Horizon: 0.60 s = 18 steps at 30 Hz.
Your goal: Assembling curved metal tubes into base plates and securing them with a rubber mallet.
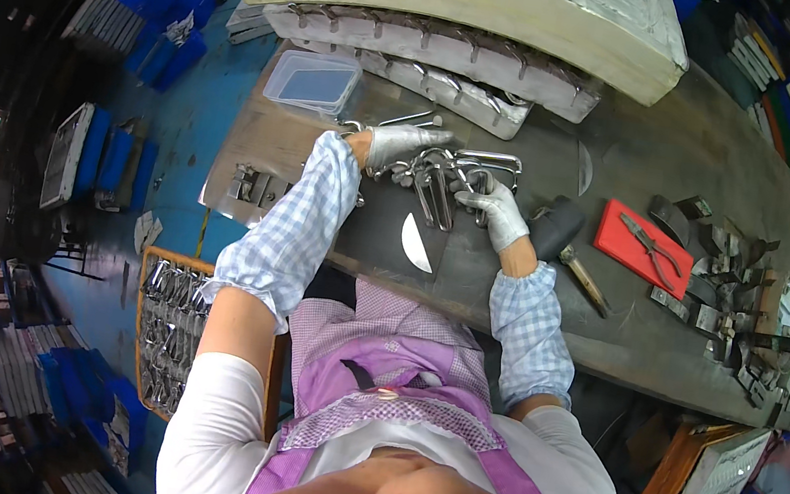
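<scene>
A cluster of shiny bent metal rods (436, 184), shaped like looped handles, lies between my two gloved hands over the worktable. My left hand (401, 145) reaches in from the left side with its visible fingers stretched out along the upper edge of the cluster. Part of that hand is hidden by the metal. On the other side, my right hand (498, 213) has its fingers closed on the right part of the rods. Nearer to me, a pale half-moon blade-shaped piece (417, 243) lies on the table.
A black-headed mallet (553, 231) lies right of my right hand. Beyond it are red-handled pliers (652, 251) on a red pad (618, 240) and scattered metal blocks (713, 282). A clear plastic box (313, 84) stands far left. Large pale slabs (459, 8) line the back.
</scene>
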Available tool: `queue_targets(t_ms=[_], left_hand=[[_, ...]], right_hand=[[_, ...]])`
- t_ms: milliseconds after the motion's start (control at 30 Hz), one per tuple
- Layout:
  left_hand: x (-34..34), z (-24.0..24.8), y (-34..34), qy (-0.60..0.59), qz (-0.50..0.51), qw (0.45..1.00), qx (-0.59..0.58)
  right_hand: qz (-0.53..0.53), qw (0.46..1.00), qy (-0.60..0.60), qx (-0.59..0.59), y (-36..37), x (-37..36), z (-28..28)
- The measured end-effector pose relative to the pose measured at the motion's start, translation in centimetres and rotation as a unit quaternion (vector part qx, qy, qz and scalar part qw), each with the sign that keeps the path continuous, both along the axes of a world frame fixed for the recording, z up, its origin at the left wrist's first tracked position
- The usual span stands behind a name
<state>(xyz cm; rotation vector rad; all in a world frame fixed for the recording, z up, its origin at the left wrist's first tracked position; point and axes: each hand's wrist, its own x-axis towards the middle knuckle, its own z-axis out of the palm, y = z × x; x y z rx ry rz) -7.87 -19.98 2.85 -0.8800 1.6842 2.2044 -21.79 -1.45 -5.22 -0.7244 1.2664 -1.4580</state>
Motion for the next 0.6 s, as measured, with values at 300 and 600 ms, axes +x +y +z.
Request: queue_targets(t_ms=[300,600], left_hand=[[-1.8,-2.0,-2.5,-0.088,-0.121,0.932,-0.33],[5.7,-2.1,5.4,0.105,0.27,0.798,-0.528]], right_hand=[[-0.266,0.962,-0.041,0.055,2.8,4.3,-0.3],[-0.298,0.932,0.156,0.133,5.9,5.4,-2.3]])
